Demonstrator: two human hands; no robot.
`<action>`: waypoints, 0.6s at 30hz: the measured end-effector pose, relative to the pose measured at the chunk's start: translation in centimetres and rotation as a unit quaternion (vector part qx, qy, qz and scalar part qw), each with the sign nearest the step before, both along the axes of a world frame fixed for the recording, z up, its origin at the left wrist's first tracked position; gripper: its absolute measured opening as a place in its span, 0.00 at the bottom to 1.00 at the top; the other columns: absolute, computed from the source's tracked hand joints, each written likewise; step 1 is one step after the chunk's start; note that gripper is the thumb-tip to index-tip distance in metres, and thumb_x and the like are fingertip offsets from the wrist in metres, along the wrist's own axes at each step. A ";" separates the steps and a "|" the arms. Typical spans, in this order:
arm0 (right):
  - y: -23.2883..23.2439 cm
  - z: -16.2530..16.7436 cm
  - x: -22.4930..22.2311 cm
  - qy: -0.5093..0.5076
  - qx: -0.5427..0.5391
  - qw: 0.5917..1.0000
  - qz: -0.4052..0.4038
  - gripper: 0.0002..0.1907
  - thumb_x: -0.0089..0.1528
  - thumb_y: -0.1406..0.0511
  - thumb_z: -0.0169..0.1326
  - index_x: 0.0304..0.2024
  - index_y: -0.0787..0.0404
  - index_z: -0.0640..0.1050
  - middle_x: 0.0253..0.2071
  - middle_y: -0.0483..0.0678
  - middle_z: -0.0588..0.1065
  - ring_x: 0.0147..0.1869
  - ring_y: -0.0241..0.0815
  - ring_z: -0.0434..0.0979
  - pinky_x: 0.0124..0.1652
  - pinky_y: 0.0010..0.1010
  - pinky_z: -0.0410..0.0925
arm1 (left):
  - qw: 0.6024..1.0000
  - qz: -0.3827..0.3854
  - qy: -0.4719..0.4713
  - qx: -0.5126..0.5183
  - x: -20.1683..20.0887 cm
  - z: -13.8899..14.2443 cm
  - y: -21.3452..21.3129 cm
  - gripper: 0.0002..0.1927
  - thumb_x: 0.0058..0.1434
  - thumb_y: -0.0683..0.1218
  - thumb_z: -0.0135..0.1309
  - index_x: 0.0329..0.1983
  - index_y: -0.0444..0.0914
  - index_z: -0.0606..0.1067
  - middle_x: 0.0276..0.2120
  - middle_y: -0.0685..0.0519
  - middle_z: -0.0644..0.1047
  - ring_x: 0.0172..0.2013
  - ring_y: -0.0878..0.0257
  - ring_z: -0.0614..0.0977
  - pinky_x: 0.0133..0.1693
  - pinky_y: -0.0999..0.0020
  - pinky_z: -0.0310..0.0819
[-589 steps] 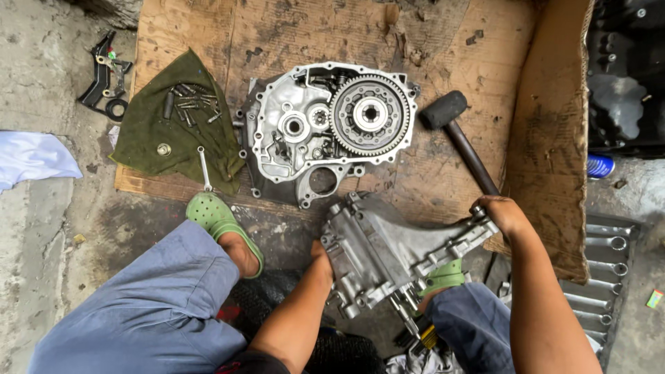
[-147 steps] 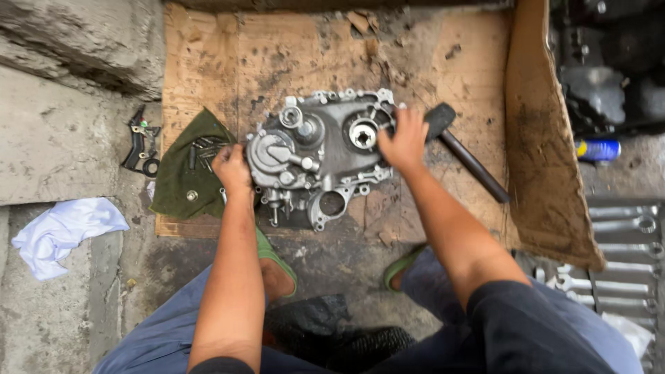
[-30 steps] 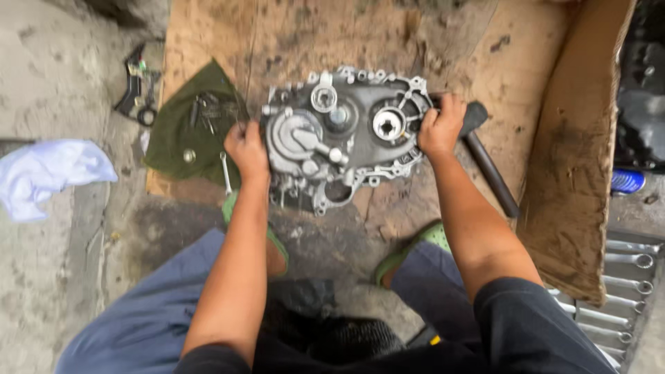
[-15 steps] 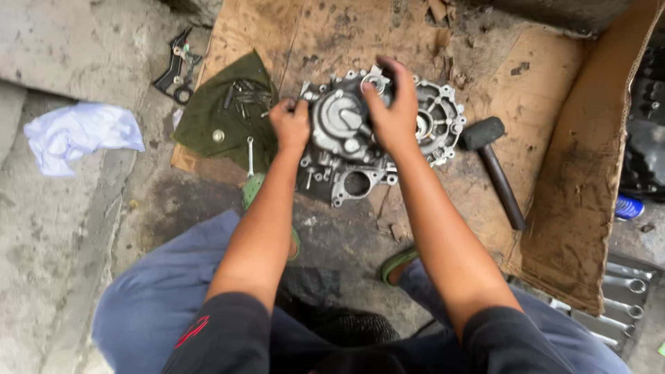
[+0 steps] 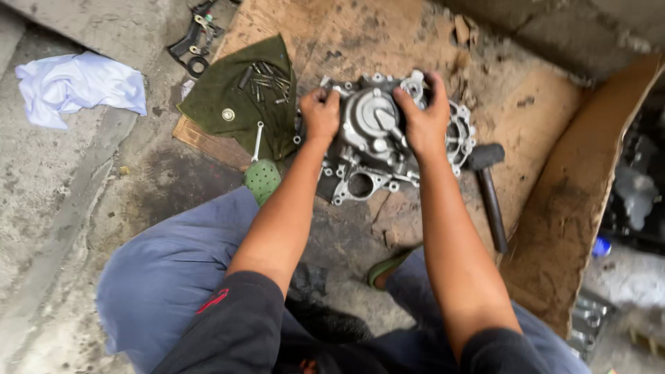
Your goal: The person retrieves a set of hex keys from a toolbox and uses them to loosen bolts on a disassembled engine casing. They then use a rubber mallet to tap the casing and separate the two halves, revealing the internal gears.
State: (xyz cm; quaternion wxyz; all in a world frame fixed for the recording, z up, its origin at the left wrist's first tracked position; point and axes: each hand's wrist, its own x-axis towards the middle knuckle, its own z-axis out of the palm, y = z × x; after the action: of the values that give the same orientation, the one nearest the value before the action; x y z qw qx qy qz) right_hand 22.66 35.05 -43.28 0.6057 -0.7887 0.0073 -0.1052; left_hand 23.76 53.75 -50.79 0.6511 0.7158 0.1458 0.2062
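Gripping the grey metal engine casing (image 5: 377,142) from both sides: left hand (image 5: 320,114) curled shut on its left rim, right hand (image 5: 424,118) spread, fingers clamped across its upper right. Lying flat on stained cardboard (image 5: 526,97), directly ahead, long axis left to right, equally near both hands. Crowded by green cloth with bolts (image 5: 242,97) touching on the left and hammer (image 5: 488,190) just beside the right edge; open room beyond, toward the far cardboard.

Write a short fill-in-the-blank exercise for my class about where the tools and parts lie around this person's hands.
1. Both the left hand and the right hand rest on the metal ____.
2. The bolts lie on a ____ cloth.
3. The hammer lies on the cardboard to the ____ of the right hand.
4. The crumpled rag on the concrete is ____.

Missing words: engine casing; green; right; white
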 end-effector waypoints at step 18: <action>1.1 4.3 -1.6 -0.016 -0.041 0.999 0.007 0.31 0.59 0.59 0.68 0.59 0.65 0.73 0.56 0.55 0.76 0.61 0.48 0.74 0.61 0.36 0.66 | 0.990 0.036 0.012 0.135 -1.2 3.7 0.1 0.15 0.54 0.48 0.60 0.20 0.33 0.74 0.16 0.43 0.75 0.18 0.56 0.74 0.26 0.57 0.68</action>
State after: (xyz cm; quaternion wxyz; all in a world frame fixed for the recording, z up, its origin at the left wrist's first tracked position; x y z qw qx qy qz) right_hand 21.09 36.17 -38.97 0.5734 -0.8112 -0.0125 -0.1141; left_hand 22.60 53.84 -47.11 0.5385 0.7939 0.1501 0.2390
